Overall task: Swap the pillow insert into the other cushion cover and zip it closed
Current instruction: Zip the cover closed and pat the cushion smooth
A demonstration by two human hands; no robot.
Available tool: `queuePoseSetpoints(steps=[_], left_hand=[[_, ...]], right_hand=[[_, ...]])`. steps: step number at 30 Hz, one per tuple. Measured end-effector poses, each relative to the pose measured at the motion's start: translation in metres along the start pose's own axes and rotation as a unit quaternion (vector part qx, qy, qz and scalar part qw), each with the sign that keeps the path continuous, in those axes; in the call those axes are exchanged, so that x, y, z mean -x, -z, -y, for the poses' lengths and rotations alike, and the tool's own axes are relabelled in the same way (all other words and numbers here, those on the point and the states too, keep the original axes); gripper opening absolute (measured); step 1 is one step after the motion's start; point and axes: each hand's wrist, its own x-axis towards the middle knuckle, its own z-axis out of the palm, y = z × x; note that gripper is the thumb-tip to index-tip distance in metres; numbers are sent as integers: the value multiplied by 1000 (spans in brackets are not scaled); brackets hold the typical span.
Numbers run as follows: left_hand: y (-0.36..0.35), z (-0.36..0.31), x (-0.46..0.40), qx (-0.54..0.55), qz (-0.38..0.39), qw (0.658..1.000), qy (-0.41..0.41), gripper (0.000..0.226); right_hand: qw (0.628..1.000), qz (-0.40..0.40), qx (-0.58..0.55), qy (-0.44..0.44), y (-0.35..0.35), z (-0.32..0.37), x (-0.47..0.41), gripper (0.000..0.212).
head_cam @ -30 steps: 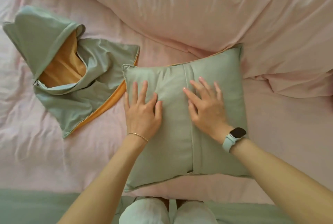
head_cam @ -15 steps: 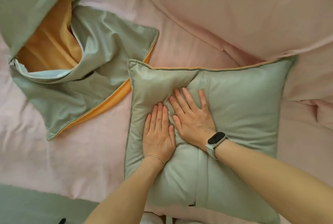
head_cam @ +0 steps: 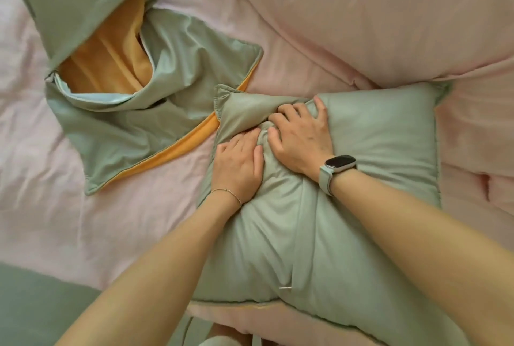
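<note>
A stuffed sage-green cushion lies on the pink bed, its back seam running toward me with a small metal zipper pull near the lower edge. My left hand and my right hand sit close together on the cushion's upper left part. The fingers of both hands are curled into the fabric and bunch it into folds there; my left fingertips are hidden in a fold. To the left lies the empty green cushion cover, crumpled and open, with its orange lining showing.
A puffy pink duvet is heaped at the back and right, touching the cushion's far edge. The pink bedsheet spreads on the left. A green surface shows at the bottom left, below the bed's edge.
Both hands lay flat on the cushion before; they have slid to its upper left and curled their fingers into the cover, bunching it. The view has moved closer.
</note>
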Motion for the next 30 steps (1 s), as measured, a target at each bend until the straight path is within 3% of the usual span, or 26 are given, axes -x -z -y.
queuePoseSetpoints(steps=[4, 8, 13, 19, 23, 26, 30], left_hand=[[33, -11, 21, 138, -75, 987, -14, 39], [43, -7, 3, 58, -136, 987, 60, 47], [17, -8, 18, 11, -47, 999, 14, 49], [0, -13, 45, -62, 59, 996, 3, 50], [-5, 4, 15, -112, 165, 980, 23, 69], [-11, 21, -16, -70, 187, 978, 56, 53], [-7, 25, -50, -28, 205, 976, 69, 51]], right_hand=[[998, -25, 8, 52, 23, 0, 33, 52], [992, 69, -17, 108, 46, 0, 28, 66], [983, 154, -6, 97, 34, 12, 13, 56], [974, 184, 45, 121, 18, 10, 47, 82], [963, 226, 88, 114, -2, 16, 12, 68], [963, 243, 78, 85, -11, 14, -25, 58], [961, 268, 52, 54, -11, 12, -58, 56]])
